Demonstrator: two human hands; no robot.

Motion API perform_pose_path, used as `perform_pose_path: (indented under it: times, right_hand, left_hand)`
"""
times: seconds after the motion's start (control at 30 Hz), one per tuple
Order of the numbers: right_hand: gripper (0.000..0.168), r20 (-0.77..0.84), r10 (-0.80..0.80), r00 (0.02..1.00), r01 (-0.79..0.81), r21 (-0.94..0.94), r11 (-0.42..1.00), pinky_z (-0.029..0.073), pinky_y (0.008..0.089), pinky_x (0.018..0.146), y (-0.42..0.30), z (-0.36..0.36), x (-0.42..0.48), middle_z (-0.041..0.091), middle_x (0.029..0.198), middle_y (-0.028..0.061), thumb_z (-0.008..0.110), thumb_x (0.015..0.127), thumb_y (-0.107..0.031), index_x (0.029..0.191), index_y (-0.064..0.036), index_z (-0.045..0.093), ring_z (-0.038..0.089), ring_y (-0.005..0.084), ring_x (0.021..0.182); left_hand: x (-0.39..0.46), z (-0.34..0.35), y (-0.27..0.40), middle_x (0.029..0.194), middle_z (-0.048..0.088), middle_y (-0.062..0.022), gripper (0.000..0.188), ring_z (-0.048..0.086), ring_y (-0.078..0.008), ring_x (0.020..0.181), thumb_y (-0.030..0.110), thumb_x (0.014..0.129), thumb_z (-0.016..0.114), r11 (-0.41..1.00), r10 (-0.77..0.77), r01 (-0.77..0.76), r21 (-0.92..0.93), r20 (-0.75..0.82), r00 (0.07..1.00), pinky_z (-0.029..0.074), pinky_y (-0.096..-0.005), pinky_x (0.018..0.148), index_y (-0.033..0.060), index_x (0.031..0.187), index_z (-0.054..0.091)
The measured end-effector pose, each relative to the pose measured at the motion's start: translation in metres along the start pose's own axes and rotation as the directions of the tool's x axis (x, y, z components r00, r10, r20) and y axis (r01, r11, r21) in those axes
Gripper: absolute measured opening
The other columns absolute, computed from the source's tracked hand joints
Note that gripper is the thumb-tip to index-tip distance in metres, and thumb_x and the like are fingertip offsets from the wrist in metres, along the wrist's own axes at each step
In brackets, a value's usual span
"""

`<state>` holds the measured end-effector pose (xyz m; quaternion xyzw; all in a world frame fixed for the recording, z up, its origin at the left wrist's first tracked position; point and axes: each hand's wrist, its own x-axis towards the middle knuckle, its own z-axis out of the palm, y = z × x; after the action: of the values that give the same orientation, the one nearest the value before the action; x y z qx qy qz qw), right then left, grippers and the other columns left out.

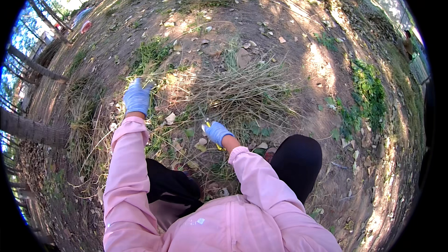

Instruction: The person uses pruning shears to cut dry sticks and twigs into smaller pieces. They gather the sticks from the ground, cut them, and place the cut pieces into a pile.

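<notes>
My left hand [137,96], in a blue glove, reaches into grass and weeds at the left, its fingers among the stems; whether they grip any cannot be told. In my gloved right hand [217,133] is a yellow-handled cutting tool [208,124], its metal end pointing up and left towards the stalks. Its exact kind is unclear, since the hand covers much of it. A heap of cut dry grass stalks [245,92] lies just beyond my right hand. Green weeds [152,54] grow beyond my left hand.
Tree trunks [33,127] stand along the left. Green leafy plants [369,94] grow at the right, and dry grass [82,122] lies by the left trunk. Fallen leaves dot the soil. A person [407,44] is far off at the right edge. My knees are bent close beneath me.
</notes>
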<state>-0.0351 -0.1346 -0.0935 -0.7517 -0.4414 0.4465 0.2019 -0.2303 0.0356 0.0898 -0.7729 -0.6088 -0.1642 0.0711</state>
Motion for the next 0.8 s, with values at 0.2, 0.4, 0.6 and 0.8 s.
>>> perform_pose_path:
  times: [0.2,0.4,0.6,0.8]
  right_hand:
    - [0.066,0.265,-0.096,0.96,0.137,-0.142,0.98,0.049,0.0432,0.084,0.044,0.032,-0.021,0.065,0.102,0.0277,0.056,0.083,-0.056,0.104,0.006,0.065,0.064,0.0405,0.095]
    - [0.062,0.394,-0.13,0.91,0.226,-0.206,0.952,0.048,0.0456,0.086,0.062,0.047,-0.037,0.065,0.105,0.0253,0.052,0.084,-0.053,0.104,0.003,0.066,0.063,0.0405,0.097]
    - [0.061,0.359,-0.161,0.919,0.232,-0.162,0.959,0.047,0.0454,0.086,0.057,0.038,-0.042,0.065,0.105,0.0262,0.054,0.085,-0.052,0.105,0.004,0.064,0.062,0.0405,0.097]
    - [0.055,0.16,-0.16,0.974,0.162,0.001,0.987,0.049,0.0444,0.083,0.053,0.041,-0.038,0.066,0.1,0.027,0.06,0.084,-0.044,0.104,0.007,0.064,0.064,0.0377,0.094]
  left_hand:
    - [0.018,-0.023,0.039,0.11,0.063,-0.019,0.063,0.062,-0.0358,0.099,0.053,0.08,0.067,0.957,-0.003,-0.087,-0.276,-0.31,0.951,0.05,-0.0449,0.082,0.005,0.118,0.057]
    - [0.014,-0.01,0.2,0.114,0.059,-0.0181,0.064,0.06,-0.0333,0.104,0.04,0.075,0.076,0.877,0.328,-0.369,-0.308,-0.18,0.928,0.049,-0.041,0.089,0.005,0.124,0.055]
    - [-0.011,0.038,0.23,0.134,0.046,-0.0171,0.064,0.048,-0.0337,0.122,0.031,0.073,0.077,0.795,0.569,-0.559,-0.235,-0.029,0.822,0.041,-0.0398,0.101,0.007,0.127,0.053]
    - [0.009,-0.008,0.168,0.121,0.056,-0.0158,0.042,0.053,-0.0325,0.115,0.023,0.077,0.073,0.782,0.378,-0.385,-0.49,-0.117,0.918,0.044,-0.0393,0.097,0.0047,0.113,0.061]
